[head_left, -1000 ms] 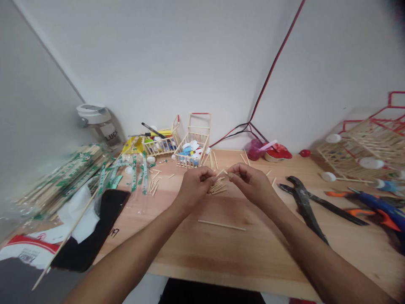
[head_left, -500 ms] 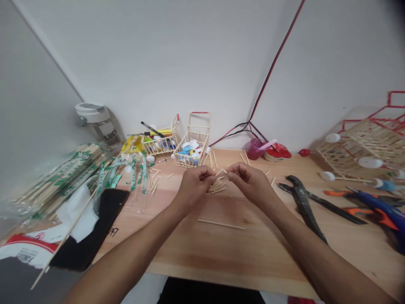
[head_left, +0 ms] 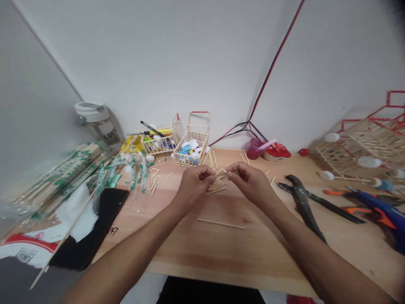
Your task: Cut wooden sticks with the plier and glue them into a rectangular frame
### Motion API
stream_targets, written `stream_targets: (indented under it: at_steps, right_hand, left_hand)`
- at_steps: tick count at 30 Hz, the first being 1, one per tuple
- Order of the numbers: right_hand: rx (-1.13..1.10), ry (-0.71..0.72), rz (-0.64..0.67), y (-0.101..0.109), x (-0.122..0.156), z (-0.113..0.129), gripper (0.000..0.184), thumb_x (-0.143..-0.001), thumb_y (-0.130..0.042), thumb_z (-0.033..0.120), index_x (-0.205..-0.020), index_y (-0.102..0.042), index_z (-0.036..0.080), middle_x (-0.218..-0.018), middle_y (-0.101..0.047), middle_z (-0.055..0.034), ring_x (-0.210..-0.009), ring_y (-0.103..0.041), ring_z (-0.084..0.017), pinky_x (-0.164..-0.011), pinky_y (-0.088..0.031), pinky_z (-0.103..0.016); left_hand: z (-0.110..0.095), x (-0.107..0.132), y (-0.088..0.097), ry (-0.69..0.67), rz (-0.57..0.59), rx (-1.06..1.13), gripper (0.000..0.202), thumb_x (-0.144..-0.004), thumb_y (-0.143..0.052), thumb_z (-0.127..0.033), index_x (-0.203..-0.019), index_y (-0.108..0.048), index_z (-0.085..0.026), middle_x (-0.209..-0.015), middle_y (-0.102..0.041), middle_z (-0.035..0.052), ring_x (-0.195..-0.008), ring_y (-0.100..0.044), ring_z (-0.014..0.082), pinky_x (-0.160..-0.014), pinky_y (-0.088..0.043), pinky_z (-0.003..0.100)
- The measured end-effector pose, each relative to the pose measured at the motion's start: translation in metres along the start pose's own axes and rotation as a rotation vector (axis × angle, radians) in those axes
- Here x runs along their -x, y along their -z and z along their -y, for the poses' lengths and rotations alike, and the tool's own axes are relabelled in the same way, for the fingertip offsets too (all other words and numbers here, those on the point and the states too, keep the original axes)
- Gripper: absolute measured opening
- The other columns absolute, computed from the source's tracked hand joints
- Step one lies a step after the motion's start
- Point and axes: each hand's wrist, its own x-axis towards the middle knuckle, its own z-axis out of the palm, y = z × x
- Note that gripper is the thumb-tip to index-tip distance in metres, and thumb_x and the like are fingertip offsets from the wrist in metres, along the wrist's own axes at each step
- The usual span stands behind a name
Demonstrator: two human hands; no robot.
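The left hand [head_left: 195,185] and right hand [head_left: 249,179] are pinching a short wooden stick [head_left: 220,171] together above cut sticks [head_left: 217,185]. The next move is calling for a steady hold.

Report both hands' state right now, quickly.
Left hand: closed, pinching a short wooden stick.
Right hand: closed, apparently pinching the same stick's other end; the fingers partly hide it.
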Motion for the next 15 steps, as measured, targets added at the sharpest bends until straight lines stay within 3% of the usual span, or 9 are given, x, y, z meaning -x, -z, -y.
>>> stream_targets:
  at_steps: [15]
  right_hand:
    - [0.005,0.007,0.001,-0.001,0.0004,-0.0011,0.012,-0.085,-0.055,0.031,-0.084,-0.06,0.02,-0.07,-0.059,0.0012,-0.064,-0.052,-0.014,-0.061,-0.038,-0.027]
  left_hand:
    - [-0.0014,0.0002,0.0007,-0.018,-0.002,-0.015,0.009,-0.077,-0.06,-0.018,-0.069,-0.062,-0.014,-0.047,-0.051,-0.0055,-0.042,-0.044,0.006,-0.045,-0.034,0.017]
